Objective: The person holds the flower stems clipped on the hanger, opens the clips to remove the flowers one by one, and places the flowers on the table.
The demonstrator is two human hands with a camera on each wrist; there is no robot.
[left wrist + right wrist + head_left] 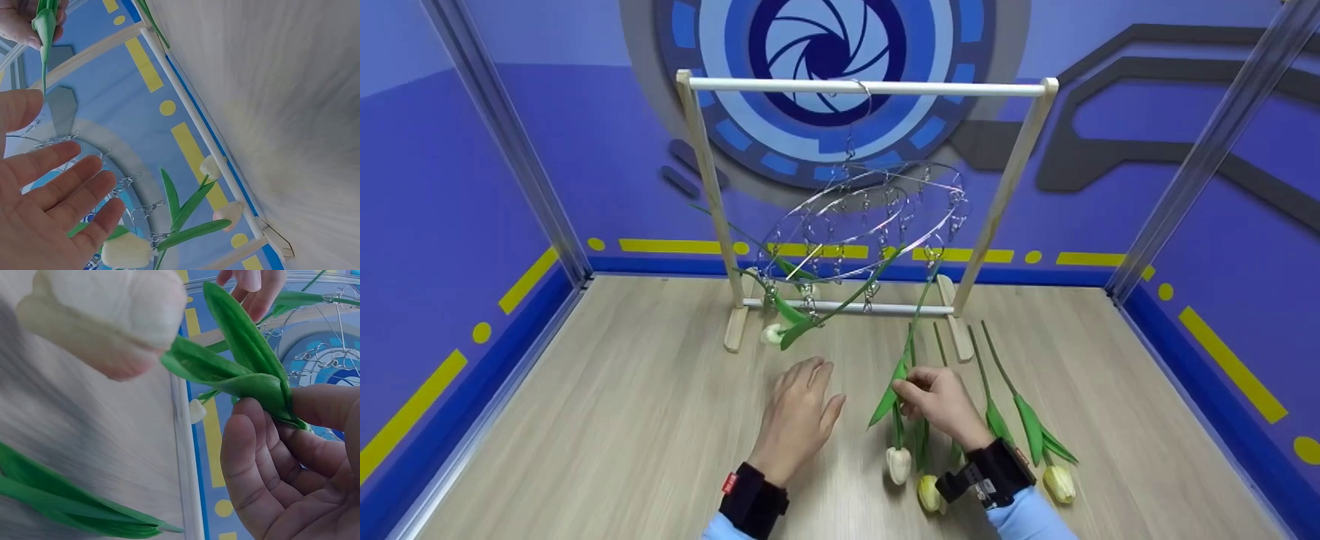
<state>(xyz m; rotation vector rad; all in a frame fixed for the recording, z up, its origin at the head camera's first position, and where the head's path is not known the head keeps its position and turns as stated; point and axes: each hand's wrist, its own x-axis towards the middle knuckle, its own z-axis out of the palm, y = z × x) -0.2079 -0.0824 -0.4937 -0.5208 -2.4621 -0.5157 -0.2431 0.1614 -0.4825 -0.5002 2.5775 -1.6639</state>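
A round wire clip hanger (pixel 864 217) hangs from a wooden rack (pixel 867 88). One white tulip (pixel 775 330) dangles head down from its clips at the left. My right hand (pixel 934 397) pinches the stem and leaf of a second tulip (pixel 897 462) that hangs from a clip with its white head low near the floor; the wrist view shows the leaf (pixel 247 365) held between thumb and fingers. My left hand (pixel 799 412) is flat and open, fingers straight, beside that stem, holding nothing; its fingers (pixel 56 185) spread below the clips.
Several more tulips (pixel 1039 442) lie on the wood-look floor (pixel 607 435) to the right of my right hand, heads toward me. Blue walls and metal corner posts (pixel 502 135) close in the space on three sides.
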